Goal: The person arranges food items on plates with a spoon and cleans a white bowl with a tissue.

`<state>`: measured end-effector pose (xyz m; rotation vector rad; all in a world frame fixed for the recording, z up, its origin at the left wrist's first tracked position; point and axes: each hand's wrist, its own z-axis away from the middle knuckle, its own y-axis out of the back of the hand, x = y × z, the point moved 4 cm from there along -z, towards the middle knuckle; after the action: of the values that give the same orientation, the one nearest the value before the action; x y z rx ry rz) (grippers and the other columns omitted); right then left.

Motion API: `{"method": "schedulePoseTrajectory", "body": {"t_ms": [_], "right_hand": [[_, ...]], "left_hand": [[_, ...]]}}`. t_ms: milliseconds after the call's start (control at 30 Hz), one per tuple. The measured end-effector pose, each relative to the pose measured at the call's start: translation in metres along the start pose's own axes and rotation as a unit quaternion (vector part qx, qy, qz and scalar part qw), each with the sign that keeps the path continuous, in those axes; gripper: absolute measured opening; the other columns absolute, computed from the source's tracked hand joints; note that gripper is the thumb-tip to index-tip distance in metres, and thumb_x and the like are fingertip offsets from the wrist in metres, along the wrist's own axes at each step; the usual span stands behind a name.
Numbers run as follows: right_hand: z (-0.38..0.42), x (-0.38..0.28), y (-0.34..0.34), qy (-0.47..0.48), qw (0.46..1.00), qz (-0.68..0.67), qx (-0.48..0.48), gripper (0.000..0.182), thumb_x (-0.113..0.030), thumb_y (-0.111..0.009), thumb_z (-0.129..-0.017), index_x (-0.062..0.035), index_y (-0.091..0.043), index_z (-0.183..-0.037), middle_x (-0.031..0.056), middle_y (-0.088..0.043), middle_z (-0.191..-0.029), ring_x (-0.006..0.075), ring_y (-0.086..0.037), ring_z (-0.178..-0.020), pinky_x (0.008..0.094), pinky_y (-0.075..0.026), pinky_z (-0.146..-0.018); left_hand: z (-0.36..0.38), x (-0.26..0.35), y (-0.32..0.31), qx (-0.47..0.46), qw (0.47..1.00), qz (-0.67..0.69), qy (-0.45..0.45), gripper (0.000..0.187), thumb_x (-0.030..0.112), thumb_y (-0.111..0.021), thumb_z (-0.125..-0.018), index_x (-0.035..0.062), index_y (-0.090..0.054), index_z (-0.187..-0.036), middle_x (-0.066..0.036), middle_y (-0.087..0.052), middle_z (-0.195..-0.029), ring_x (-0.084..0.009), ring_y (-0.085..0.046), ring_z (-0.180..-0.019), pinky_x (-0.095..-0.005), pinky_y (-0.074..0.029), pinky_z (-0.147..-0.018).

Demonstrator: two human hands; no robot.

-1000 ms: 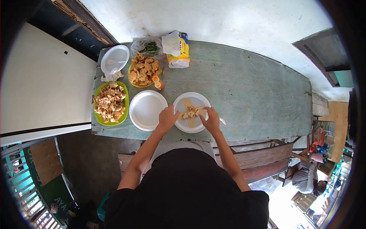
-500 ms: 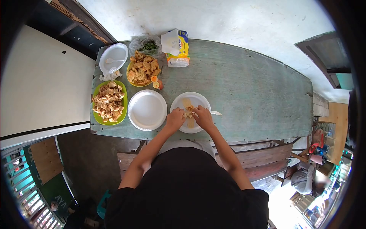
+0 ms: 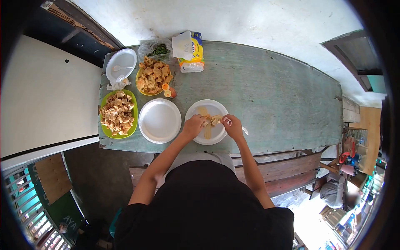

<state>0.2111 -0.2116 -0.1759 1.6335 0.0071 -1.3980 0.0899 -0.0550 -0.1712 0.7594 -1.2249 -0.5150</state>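
Note:
Over the left part of a white plate (image 3: 194, 136), my left hand (image 3: 194, 126) pinches a pale piece of food. My right hand (image 3: 233, 126) is at the plate's right edge, its fingers curled together; what they hold, if anything, is too small to make out. Between the hands lie brownish food pieces (image 3: 215, 120), and pale flat strips (image 3: 207, 132) rest on the plate. A white plastic spoon (image 3: 245, 131) sticks out from the plate's right side. A second white plate (image 3: 160, 121) stands to the left with nothing on it.
Farther left are a green tray (image 3: 135, 110) of folded fried pieces, a yellow-green plate of fried food (image 3: 153, 77), small orange-topped containers (image 3: 167, 91), and a white bowl (image 3: 111, 68). Behind sit a bag of greens (image 3: 157, 51) and a tissue pack (image 3: 196, 52). A person (image 3: 333, 193) is at the far right.
My right hand has moved right, away from my left hand, uncovering food between them. The spoon has shifted right and tilted. The view has shifted slightly.

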Motion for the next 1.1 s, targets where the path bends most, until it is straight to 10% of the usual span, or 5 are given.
{"method": "schedulePoseTrajectory", "body": {"t_ms": [233,400,833,933,1100], "right_hand": [[0.001,0.012,-0.02,-0.106,0.99,-0.084,0.03,0.014,-0.013,-0.062,-0.079,-0.0016,-0.058,-0.087,0.0127,-0.065,-0.072,0.0168,-0.066,-0.071,0.0319,-0.049,-0.058],[0.002,0.0,-0.033,-0.206,0.978,0.016,-0.01,0.019,-0.011,-0.051,-0.079,-0.006,-0.047,-0.097,0.0232,-0.063,-0.08,0.0412,-0.06,-0.082,0.0477,-0.045,-0.071],[-0.001,0.004,-0.047,-0.187,0.982,0.022,0.024,0.016,-0.007,-0.048,-0.083,-0.005,-0.042,-0.097,0.0173,-0.065,-0.072,0.0352,-0.065,-0.077,0.044,-0.047,-0.07],[0.0,0.007,-0.046,-0.187,0.98,-0.032,0.052,0.019,-0.009,-0.049,-0.078,-0.0057,-0.044,-0.097,0.0263,-0.06,-0.081,0.046,-0.057,-0.082,0.0511,-0.042,-0.071],[-0.001,0.015,-0.056,-0.156,0.987,0.004,0.033,0.012,-0.006,-0.046,-0.086,-0.0044,-0.041,-0.097,0.0185,-0.065,-0.073,0.0307,-0.067,-0.073,0.0415,-0.049,-0.066]], "left_hand": [[-0.006,0.007,0.014,0.068,0.995,0.074,-0.029,0.025,0.006,-0.06,-0.075,0.0074,-0.056,-0.099,-0.012,-0.053,-0.1,-0.0311,-0.057,-0.089,-0.0409,-0.049,-0.074],[-0.011,-0.003,0.008,0.028,0.996,0.088,-0.022,0.034,0.002,-0.06,-0.073,0.0073,-0.056,-0.106,-0.014,-0.05,-0.105,-0.0333,-0.057,-0.091,-0.041,-0.049,-0.077],[-0.01,-0.007,-0.001,-0.014,0.995,0.097,-0.002,0.028,0.006,-0.063,-0.071,0.0056,-0.055,-0.099,-0.014,-0.052,-0.097,-0.0341,-0.058,-0.089,-0.0414,-0.048,-0.075],[-0.01,-0.006,0.0,-0.019,0.994,0.11,0.019,0.031,0.007,-0.064,-0.07,0.006,-0.055,-0.1,-0.015,-0.053,-0.098,-0.0342,-0.058,-0.088,-0.0414,-0.048,-0.075],[-0.012,-0.006,0.0,-0.014,0.993,0.116,-0.007,0.031,0.006,-0.064,-0.069,0.0054,-0.054,-0.099,-0.015,-0.054,-0.097,-0.0344,-0.058,-0.087,-0.0413,-0.048,-0.075]]}}
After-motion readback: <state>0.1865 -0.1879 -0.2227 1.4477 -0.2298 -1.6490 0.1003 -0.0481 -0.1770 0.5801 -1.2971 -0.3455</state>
